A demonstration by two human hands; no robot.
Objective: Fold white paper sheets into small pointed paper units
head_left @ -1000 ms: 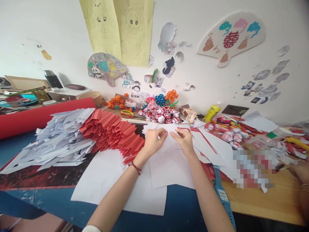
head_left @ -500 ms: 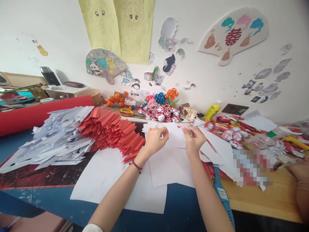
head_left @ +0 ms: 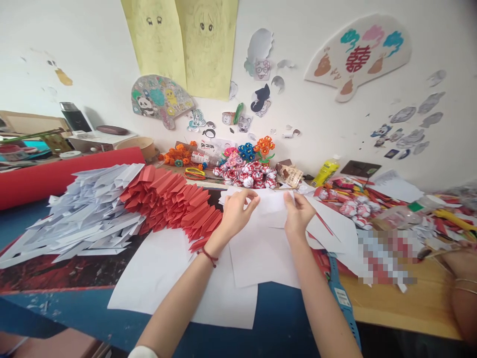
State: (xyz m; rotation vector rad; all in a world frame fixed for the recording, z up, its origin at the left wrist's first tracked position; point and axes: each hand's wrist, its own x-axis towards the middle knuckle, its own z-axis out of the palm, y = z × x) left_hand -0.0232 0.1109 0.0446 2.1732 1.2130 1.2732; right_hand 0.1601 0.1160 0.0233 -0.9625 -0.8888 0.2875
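Between my two hands a small white piece of paper (head_left: pixel 274 202) is stretched out above the larger white sheets (head_left: pixel 257 258). My left hand (head_left: pixel 238 211) is closed in a pinch at its left edge. The right edge is pinched by thumb and fingers of my right hand (head_left: pixel 298 213). Left of my hands lies a dense row of folded red paper pieces (head_left: pixel 171 199). Beyond it is a heap of folded white paper pieces (head_left: pixel 93 211).
Red-and-white paper flowers (head_left: pixel 249 174) and a yellow bottle (head_left: pixel 327 171) stand by the wall. A red roll (head_left: pixel 70 174) lies at left. Another person's hand (head_left: pixel 456 263) is at the far right, near a blue watch (head_left: pixel 341 293) and scattered paper scraps.
White paper now spans both hands, where the left pinch was apart before. The small red corner by my right fingers no longer shows. The other person's hand has shifted slightly.
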